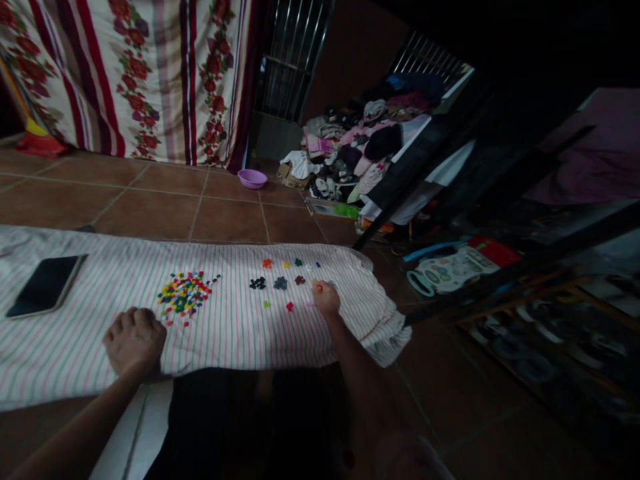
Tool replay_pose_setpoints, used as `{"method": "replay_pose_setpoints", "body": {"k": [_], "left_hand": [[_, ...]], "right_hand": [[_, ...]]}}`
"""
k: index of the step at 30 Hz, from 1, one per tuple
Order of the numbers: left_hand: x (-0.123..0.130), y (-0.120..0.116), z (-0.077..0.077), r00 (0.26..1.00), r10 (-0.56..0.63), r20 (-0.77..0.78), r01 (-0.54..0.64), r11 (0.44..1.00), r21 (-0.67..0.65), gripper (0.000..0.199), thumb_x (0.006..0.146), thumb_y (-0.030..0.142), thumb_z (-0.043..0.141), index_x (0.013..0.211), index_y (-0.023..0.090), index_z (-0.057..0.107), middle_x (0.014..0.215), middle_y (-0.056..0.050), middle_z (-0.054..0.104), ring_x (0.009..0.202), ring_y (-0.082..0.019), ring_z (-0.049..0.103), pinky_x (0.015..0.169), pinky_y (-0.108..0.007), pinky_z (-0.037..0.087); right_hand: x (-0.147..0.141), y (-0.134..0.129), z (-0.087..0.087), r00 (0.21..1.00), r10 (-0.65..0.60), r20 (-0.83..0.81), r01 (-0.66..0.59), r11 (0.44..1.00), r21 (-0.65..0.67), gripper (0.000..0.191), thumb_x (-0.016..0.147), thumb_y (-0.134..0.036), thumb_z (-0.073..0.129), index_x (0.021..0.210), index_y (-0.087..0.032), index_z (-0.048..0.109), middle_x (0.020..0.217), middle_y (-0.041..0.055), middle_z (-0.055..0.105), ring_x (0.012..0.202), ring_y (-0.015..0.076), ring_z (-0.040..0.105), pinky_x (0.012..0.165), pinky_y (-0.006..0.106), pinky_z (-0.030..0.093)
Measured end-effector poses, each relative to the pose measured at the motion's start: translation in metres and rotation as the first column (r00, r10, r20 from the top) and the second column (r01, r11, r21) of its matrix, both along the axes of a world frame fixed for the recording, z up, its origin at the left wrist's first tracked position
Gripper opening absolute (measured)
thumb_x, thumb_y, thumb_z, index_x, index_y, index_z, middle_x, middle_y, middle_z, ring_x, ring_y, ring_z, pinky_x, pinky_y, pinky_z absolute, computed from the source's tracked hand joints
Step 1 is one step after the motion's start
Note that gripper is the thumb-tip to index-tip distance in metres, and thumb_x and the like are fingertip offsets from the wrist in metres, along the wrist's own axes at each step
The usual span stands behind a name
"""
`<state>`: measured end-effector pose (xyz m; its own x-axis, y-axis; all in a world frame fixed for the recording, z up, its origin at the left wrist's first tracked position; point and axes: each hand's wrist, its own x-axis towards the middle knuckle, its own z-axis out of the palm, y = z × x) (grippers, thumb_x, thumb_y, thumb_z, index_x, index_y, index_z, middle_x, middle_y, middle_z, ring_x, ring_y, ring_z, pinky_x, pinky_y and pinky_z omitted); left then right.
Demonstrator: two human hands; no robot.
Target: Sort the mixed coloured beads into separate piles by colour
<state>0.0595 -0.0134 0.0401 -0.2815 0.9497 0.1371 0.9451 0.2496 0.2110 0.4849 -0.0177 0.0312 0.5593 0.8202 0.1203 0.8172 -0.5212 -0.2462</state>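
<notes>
My left hand (135, 341) rests on the striped cloth (220, 347), fingers curled in, with nothing visible in them. Just beyond it lies a loose heap of small multicoloured beads (184, 293). My right hand (326, 297) is closed in a pinch low over the cloth; whatever its fingertips hold is too small to make out. Small piles sorted by colour lie left of it, among them black beads (258, 283), grey beads (281, 283), brown beads (299, 280), orange beads (267, 264) and red beads (289, 307). A few pink beads (309, 304) lie close to my right hand.
A phone (46, 285) lies at the cloth's left. On the tiled floor beyond are a purple basin (253, 178) and a heap of clothes (350, 150). Dark frame bars and a shoe rack (530, 347) stand on the right. A floral curtain (140, 80) hangs behind.
</notes>
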Motion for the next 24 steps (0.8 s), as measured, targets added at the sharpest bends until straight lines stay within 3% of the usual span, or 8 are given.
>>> {"method": "replay_pose_setpoints", "body": {"k": [10,24], "left_hand": [[-0.002,0.002,-0.004,1.0,-0.012,0.002,0.012,1.0,0.009,0.034,0.088,0.026,0.039,0.106,0.01,0.063,0.118,-0.02,0.06,0.115,-0.034,0.052,0.092,-0.045,0.04],[-0.004,0.004,-0.011,1.0,-0.016,0.01,0.015,0.999,0.043,0.033,0.09,0.028,0.034,0.101,0.014,0.061,0.117,-0.017,0.061,0.115,-0.033,0.051,0.094,-0.046,0.039]], "right_hand": [[0.009,0.009,0.003,0.996,0.007,0.087,0.013,0.973,-0.229,0.023,0.094,-0.023,0.048,0.107,-0.02,0.067,0.105,0.0083,0.069,0.097,0.0171,0.064,0.076,0.024,0.042],[0.015,0.015,0.003,0.998,0.0,0.062,0.012,0.981,-0.195,0.026,0.095,-0.015,0.041,0.106,-0.016,0.065,0.097,0.0109,0.071,0.091,0.0176,0.066,0.073,0.025,0.042]]}}
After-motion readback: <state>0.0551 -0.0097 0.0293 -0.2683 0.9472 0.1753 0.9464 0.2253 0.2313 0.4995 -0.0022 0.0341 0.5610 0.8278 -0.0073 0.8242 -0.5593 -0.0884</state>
